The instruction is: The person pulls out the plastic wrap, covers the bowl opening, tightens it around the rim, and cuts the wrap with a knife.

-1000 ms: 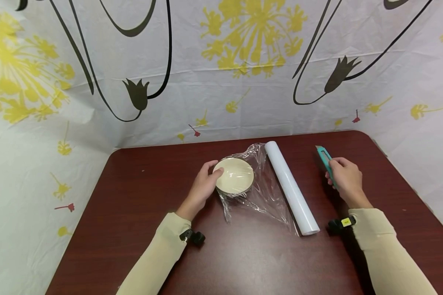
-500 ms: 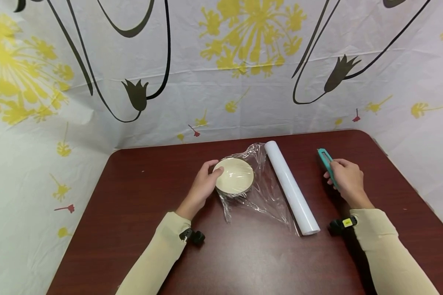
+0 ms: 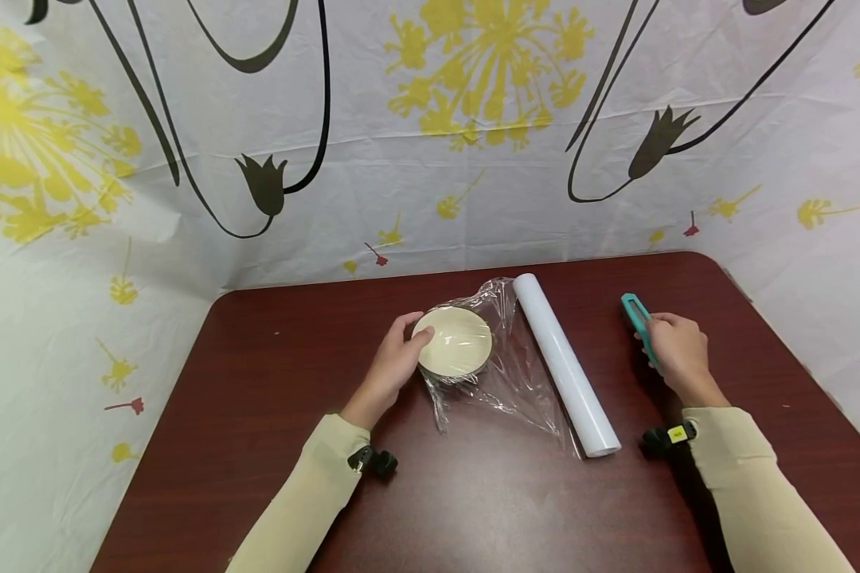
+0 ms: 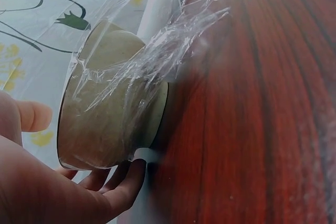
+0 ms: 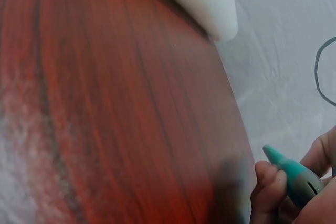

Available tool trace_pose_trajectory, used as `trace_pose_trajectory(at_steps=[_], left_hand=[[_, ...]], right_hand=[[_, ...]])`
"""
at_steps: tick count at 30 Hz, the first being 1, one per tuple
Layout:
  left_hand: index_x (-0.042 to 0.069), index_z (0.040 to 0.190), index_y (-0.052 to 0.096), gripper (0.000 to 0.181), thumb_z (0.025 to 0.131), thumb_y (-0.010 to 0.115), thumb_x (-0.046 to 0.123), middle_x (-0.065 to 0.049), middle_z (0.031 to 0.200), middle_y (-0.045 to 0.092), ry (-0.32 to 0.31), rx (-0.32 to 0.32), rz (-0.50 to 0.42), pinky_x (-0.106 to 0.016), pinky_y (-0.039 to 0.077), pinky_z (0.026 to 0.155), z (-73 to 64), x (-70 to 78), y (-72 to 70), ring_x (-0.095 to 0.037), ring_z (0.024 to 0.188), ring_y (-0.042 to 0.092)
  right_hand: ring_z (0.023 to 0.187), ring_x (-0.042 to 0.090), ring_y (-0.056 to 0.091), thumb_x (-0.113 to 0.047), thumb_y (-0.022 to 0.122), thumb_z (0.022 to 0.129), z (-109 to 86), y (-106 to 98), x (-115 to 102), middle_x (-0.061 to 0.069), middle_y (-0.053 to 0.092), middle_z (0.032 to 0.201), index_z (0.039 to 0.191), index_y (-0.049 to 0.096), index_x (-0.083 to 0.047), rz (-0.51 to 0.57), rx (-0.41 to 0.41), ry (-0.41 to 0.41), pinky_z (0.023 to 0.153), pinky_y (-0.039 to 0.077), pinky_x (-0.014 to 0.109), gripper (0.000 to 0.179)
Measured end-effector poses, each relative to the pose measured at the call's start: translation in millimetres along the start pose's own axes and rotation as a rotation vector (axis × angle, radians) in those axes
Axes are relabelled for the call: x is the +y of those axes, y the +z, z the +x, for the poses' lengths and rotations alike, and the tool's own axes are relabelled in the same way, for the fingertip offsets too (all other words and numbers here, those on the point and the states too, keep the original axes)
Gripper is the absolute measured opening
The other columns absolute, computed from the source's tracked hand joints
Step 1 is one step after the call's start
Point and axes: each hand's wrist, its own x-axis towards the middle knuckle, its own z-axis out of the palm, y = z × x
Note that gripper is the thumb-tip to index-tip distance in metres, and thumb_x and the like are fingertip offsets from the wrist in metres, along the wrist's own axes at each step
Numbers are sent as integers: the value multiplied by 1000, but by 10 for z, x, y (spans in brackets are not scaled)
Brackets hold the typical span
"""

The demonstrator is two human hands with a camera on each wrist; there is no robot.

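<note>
My left hand (image 3: 392, 362) holds the left side of a cream bowl (image 3: 460, 344), thumb at the rim and fingers under its outer wall. Clear cling film (image 3: 519, 390) covers the bowl and hangs in loose folds around it; in the left wrist view the bunched film (image 4: 157, 51) wraps the bowl's olive-brown side (image 4: 105, 114). Off to the right, my right hand (image 3: 677, 350) grips a teal utility knife (image 3: 636, 314), its front end pointing away from me. No blade shows at that end. Curled fingers hide part of the handle (image 5: 296, 174) in the right wrist view.
A white roll of cling film (image 3: 566, 366) lies slanted on the dark red-brown table (image 3: 294, 446), between the bowl and my right hand. Film spreads from beside it toward the bowl. A white sheet printed with flowers (image 3: 430, 199) hangs behind the table.
The blade tip seen on the utility knife one second ago no longer shows. My right hand and the knife have shifted slightly right and toward me. The left hand and bowl stay put.
</note>
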Motion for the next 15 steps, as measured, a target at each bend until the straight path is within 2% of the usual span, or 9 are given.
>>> trace_pose_trajectory(at_steps=[4, 6, 15], left_hand=[[5, 161, 50, 56, 111, 65, 25, -16, 163, 51, -4, -8, -11, -47, 38, 125, -6, -1, -2, -31, 151, 47], [5, 161, 50, 56, 110, 65, 25, -16, 163, 51, -2, -9, -12, -47, 38, 125, -5, -7, -5, -31, 151, 47], [5, 160, 50, 55, 110, 65, 22, -17, 162, 52, 4, -17, -27, -46, 38, 125, -1, -22, -9, -31, 150, 48]], right_hand=[[103, 38, 57, -28, 36, 110, -5, -17, -14, 31, 65, 134, 154, 57, 6, -97, 11, 3, 69, 49, 39, 59], [111, 43, 53, -30, 37, 110, -6, -24, -12, 35, 59, 142, 156, 56, 6, -150, 13, -14, 72, 46, 41, 60], [108, 47, 59, -28, 57, 105, -9, -30, 28, 35, 64, 134, 150, 61, 6, -266, 31, -80, 72, 48, 43, 57]])
